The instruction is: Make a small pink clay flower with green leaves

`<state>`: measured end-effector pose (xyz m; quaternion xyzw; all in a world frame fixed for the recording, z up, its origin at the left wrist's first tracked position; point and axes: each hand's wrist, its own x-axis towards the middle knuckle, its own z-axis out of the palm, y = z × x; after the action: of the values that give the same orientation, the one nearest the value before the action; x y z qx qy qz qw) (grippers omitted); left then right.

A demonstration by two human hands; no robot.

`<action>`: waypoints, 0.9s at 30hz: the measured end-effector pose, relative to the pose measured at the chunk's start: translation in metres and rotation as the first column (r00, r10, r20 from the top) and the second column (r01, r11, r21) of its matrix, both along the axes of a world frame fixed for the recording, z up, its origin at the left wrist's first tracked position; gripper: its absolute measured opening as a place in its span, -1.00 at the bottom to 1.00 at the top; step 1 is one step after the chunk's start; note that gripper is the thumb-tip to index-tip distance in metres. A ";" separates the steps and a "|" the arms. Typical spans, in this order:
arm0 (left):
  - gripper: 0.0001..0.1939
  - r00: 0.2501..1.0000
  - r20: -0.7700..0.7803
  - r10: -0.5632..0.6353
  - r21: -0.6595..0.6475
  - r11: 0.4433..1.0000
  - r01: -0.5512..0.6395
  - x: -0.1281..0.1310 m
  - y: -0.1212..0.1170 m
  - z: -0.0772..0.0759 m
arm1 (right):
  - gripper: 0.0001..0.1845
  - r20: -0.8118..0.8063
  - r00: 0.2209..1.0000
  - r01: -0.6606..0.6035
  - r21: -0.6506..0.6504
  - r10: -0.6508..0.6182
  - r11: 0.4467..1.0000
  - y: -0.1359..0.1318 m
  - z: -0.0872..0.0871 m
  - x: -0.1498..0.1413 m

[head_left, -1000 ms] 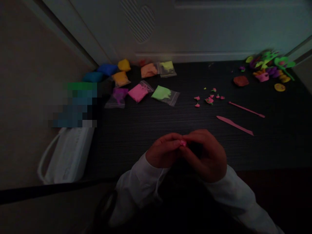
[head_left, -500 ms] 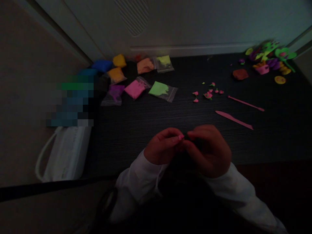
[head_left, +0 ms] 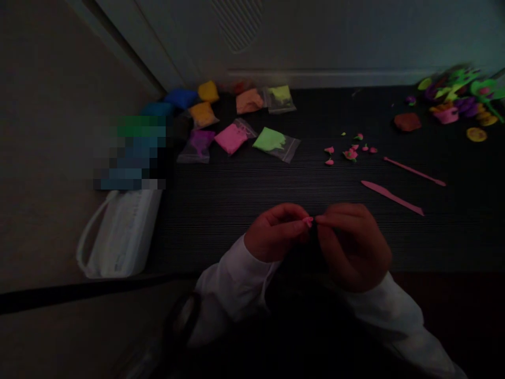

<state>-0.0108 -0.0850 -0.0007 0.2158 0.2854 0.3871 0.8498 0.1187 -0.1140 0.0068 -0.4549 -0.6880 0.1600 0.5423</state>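
Right hand (head_left: pixel 369 255) fingertips, in contact with the pink piece (head_left: pixel 308 221) one second earlier, are now just beside it; index finger and thumb stand closer together than half a second earlier. Objects on the table (head_left: pixel 236 192) appear farther right than in the previous frame.

Left hand (head_left: pixel 270 234) grips the pink piece between thumb and index finger, over the near part of the table. The exposed end points toward the right hand; the visible long axis runs roughly side to side. The rear part is hidden by the left fingers. Right index finger and thumb are nearly together; whether they hold anything cannot be determined.

Low light obscures the palms and the dark pack (head_left: pixel 180 129). A pixelated block (head_left: pixel 134 152) masks items at left. The red pack (head_left: pixel 240 87) is partly hidden behind the peach pack (head_left: pixel 249 101). The model cluster (head_left: pixel 447 113) reaches the right edge and cannot be counted; both sleeves (head_left: pixel 394 308) are cut off below.

Count: one pink piece in hand; about seven pink buds (head_left: pixel 350 155), some touching; two pink tools, one knife (head_left: pixel 392 198) and one stick (head_left: pixel 414 171); one brown lump (head_left: pixel 407 122); one yellow disc (head_left: pixel 476 135); one white box (head_left: pixel 124 234).
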 end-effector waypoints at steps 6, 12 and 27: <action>-0.87 1.000 0.001 0.007 0.022 1.000 -0.007 0.000 0.000 0.000 | -0.65 -0.006 1.000 -0.024 0.006 0.024 1.000 0.000 -0.002 0.001; -0.88 1.000 0.000 0.000 0.017 1.000 0.000 0.000 -0.001 0.000 | -0.64 -0.002 0.998 -0.055 -0.005 0.055 0.998 -0.001 0.001 0.001; -0.86 1.000 -0.009 0.016 -0.005 1.000 -0.016 -0.001 -0.001 0.000 | -0.66 -0.069 0.993 -0.096 -0.047 0.093 0.994 -0.002 0.003 0.001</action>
<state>-0.0117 -0.0856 -0.0003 0.2131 0.2921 0.3919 0.8460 0.1199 -0.1165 0.0094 -0.4297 -0.6860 0.2181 0.5452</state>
